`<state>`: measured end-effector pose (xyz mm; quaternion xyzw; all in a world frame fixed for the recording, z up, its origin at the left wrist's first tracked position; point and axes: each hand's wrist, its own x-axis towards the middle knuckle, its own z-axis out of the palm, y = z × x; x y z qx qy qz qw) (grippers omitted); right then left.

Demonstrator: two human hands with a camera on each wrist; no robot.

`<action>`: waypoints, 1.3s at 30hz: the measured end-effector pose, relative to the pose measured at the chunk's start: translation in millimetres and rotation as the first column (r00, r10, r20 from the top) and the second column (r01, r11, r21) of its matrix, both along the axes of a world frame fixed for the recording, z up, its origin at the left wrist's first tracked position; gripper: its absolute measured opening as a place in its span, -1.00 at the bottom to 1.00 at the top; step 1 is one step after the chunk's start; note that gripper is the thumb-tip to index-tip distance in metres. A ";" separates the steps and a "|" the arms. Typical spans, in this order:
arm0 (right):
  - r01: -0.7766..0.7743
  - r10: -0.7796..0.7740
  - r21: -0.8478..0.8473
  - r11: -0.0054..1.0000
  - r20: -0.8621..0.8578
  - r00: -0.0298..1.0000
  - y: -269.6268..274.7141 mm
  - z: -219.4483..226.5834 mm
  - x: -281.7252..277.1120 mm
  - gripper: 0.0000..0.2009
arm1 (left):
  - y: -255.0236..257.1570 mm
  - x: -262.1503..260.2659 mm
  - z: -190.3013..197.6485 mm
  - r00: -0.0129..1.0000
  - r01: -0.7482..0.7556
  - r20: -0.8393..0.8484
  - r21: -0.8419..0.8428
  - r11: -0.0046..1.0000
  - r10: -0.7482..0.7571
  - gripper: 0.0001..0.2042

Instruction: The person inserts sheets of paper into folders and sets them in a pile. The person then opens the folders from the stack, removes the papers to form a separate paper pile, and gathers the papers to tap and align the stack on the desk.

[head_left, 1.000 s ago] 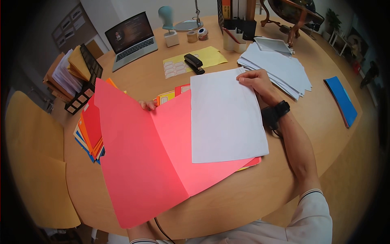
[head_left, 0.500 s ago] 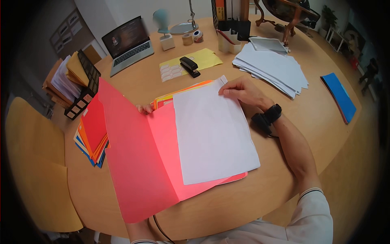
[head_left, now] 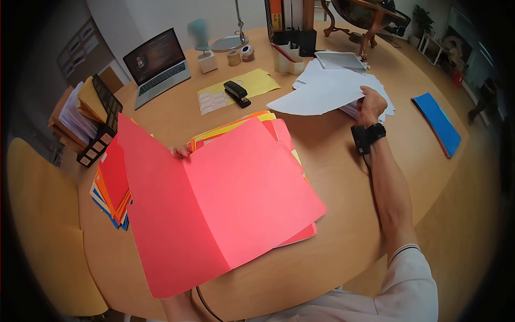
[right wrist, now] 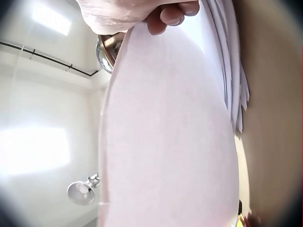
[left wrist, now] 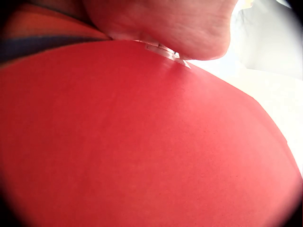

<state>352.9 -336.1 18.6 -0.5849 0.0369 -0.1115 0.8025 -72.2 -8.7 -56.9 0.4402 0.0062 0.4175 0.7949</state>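
My right hand (head_left: 372, 106) pinches the near right edge of some white paper (head_left: 322, 96), held over a stack of white sheets (head_left: 385, 95). In the right wrist view the paper (right wrist: 170, 127) hangs from the curled fingers of that hand (right wrist: 137, 14). A pink folder (head_left: 247, 188) lies spread wide on a pile of coloured folders (head_left: 287, 134), its left cover raised. At the fold, fingertips of my left hand (head_left: 179, 152) show over the top edge; the rest is behind the cover. The left wrist view shows part of the hand (left wrist: 165, 23) against the red surface (left wrist: 142, 132).
A black stapler (head_left: 237, 94) rests on a yellow sheet (head_left: 263, 81). Behind are a laptop (head_left: 161, 64), tape rolls and a pen holder (head_left: 288, 59). Coloured folders (head_left: 113, 180) and a file rack (head_left: 96, 139) are at left, blue folders (head_left: 437, 124) at right.
My right hand has lifted the white paper off the pink folder and carried it right and away, over the white stack. The left hand stays at the fold.
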 end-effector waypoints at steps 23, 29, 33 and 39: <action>0.205 -0.214 -0.172 0.964 -0.041 0.976 -7.9 -17.2 19.8 -0.68 | -6.8 6.2 3.9 0.993 -0.096 -0.061 0.030 0.995 0.098 -0.75; 0.075 -0.080 -0.304 0.950 -0.003 0.997 8.5 -7.6 -9.3 -0.52 | -4.3 7.4 5.4 0.988 -0.135 -0.075 0.037 0.990 0.137 -0.74; 0.073 -0.052 -0.417 0.906 0.060 0.997 11.2 -13.5 -11.8 -0.53 | -7.4 2.0 6.9 0.983 -0.163 -0.082 0.041 0.986 0.165 -0.74; -0.060 0.180 -0.392 0.918 0.276 0.944 31.3 -34.8 -2.2 -0.68 | -5.4 11.4 17.6 0.977 -0.188 -0.092 0.052 0.981 0.192 -0.73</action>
